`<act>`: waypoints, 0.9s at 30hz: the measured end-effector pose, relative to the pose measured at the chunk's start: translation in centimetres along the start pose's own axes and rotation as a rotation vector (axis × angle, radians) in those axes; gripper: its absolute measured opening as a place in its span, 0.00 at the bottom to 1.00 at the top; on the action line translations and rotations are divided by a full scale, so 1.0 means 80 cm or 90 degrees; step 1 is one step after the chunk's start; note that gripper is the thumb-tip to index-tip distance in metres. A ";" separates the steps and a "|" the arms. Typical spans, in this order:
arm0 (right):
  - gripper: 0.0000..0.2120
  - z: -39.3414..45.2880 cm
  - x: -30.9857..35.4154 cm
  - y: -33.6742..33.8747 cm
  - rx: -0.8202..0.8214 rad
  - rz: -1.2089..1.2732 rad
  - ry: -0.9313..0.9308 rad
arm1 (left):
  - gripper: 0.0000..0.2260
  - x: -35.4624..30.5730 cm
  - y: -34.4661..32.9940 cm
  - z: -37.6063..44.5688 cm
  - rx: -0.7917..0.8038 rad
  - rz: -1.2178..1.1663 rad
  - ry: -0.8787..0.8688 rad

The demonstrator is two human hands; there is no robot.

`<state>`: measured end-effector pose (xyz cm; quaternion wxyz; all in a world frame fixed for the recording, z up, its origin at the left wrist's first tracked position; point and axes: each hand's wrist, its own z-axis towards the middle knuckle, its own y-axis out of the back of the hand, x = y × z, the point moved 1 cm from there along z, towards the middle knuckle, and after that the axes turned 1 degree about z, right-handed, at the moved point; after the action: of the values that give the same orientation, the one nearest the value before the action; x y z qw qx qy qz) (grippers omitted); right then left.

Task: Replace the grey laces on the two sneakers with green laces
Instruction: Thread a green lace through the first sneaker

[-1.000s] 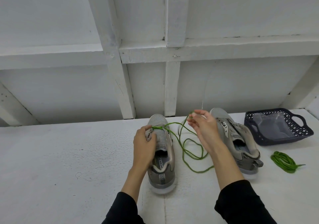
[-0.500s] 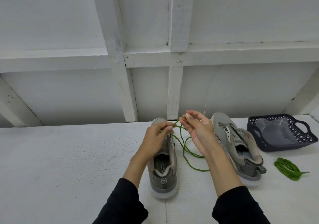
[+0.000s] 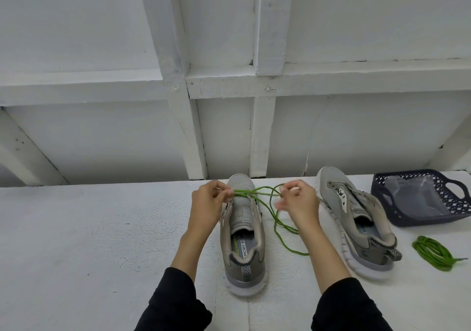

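A: Where is the green lace (image 3: 276, 224)?

B: Across the toe eyelets of the left sneaker (image 3: 243, 231), near the surface's far edge. Our left hand (image 3: 210, 207) pinches one end, and our right hand (image 3: 297, 203) pinches the other (blurred), presumably to even both lengths.

Both sneakers, the near sneaker (image 3: 243, 231) and the far sneaker (image 3: 356, 218), have matt grey knit-mesh cloth uppers and smooth, slightly glossy pale soles. The green lace (image 3: 276, 218) and the coiled lace (image 3: 433, 253) are matt woven cord. The basket (image 3: 418, 218) is dark perforated plastic. The table (image 3: 89, 241) is rough, white-painted, matt.
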<state>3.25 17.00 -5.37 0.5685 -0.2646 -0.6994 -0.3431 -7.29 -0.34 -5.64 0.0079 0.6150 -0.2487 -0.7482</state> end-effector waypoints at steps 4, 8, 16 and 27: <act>0.08 -0.012 0.005 -0.020 0.063 -0.399 0.196 | 0.06 0.003 -0.004 0.000 0.007 0.035 -0.028; 0.14 -0.017 0.018 -0.049 0.248 -0.222 0.217 | 0.06 -0.004 -0.007 0.003 0.021 0.024 -0.048; 0.06 0.010 0.013 -0.064 0.173 -0.253 0.220 | 0.12 0.020 -0.008 0.022 0.091 0.088 0.200; 0.05 0.012 -0.016 -0.113 0.249 -0.319 0.130 | 0.09 0.055 0.005 0.013 0.172 -0.242 0.375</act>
<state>-3.93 12.13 -8.33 0.5736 0.0654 -0.7349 -0.3559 -9.47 -1.71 -9.38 -0.1410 0.8345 -0.2134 -0.4881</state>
